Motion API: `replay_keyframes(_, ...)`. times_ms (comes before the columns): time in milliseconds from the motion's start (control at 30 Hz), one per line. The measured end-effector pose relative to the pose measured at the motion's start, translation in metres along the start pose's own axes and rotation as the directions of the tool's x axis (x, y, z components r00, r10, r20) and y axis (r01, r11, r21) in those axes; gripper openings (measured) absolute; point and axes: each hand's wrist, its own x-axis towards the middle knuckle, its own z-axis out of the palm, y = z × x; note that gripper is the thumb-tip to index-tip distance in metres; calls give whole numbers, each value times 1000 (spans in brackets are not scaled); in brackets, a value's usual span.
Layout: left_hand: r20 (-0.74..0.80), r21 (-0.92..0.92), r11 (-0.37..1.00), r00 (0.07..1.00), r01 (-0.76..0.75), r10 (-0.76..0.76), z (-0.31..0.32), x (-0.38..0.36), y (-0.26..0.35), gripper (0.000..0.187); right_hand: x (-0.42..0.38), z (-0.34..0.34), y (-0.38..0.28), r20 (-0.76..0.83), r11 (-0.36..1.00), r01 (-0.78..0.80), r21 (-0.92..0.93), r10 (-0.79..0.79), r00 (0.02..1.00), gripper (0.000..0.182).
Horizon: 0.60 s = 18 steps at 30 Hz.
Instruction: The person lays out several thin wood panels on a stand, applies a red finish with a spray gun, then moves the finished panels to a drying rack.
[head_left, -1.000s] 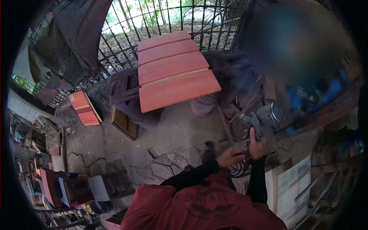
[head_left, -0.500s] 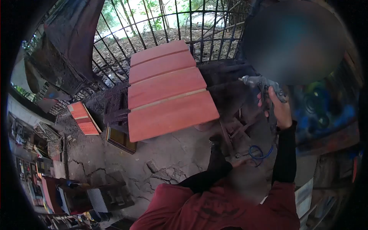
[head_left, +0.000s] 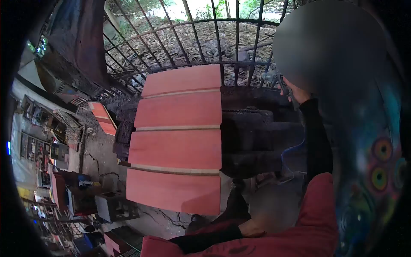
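Observation:
My right hand (head_left: 296,89) is raised at the upper right, wrapped around the grip of a spray gun (head_left: 270,76). The gun's front end points left, toward the fence side. Left of it lie several red-coated boards (head_left: 175,147) in a row, with narrow pale gaps between them. A shadow falls on the lower right corner of the nearest board. My left hand (head_left: 253,228) is low, close to my body and below the boards; a blurred patch hides its fingers. A blue hose (head_left: 284,156) hangs below my right forearm.
A metal bar fence (head_left: 216,43) stands behind the boards, with dry leaves beyond. Dark, paint-crusted supports (head_left: 252,128) lie right of the boards. An orange-red panel (head_left: 102,118) leans at left. A grey box (head_left: 112,206) sits lower left. A large blur covers the upper right.
My right hand has moved up with the spray gun, toward the fence. The boards now appear lower, larger and squarer as the view has shifted. My left hand appears lower, nearer my body.

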Motion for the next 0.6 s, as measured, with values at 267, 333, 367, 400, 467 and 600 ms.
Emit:
replay_keyframes(267, -177, 45, 941, 924, -337, 339, -16, 24, 10, 50, 97, 0, 30, 10, 999, 47, -4, -47, 999, 32)
replay_keyframes(333, -150, 1, 964, 953, -265, 262, -21, 25, 21, 53, 105, 7, 37, -12, 998, 52, 33, -52, 999, 31)
replay_keyframes(367, -141, -51, 969, 963, -241, 232, -24, 24, 27, 55, 108, 11, 39, -42, 996, 64, 69, -62, 997, 30)
replay_keyframes(400, -130, -102, 971, 971, -217, 203, -27, 24, 31, 56, 108, 13, 39, -38, 995, 65, 73, -62, 997, 30)
replay_keyframes(467, -209, -26, 955, 936, -295, 283, -25, 30, 15, 55, 102, 16, 35, -50, 997, 6, 72, -2, 999, 30)
replay_keyframes(600, -234, 96, 937, 907, -336, 349, -28, 22, 20, 53, 92, 15, 48, 7, 992, 24, 121, -25, 1000, 30)
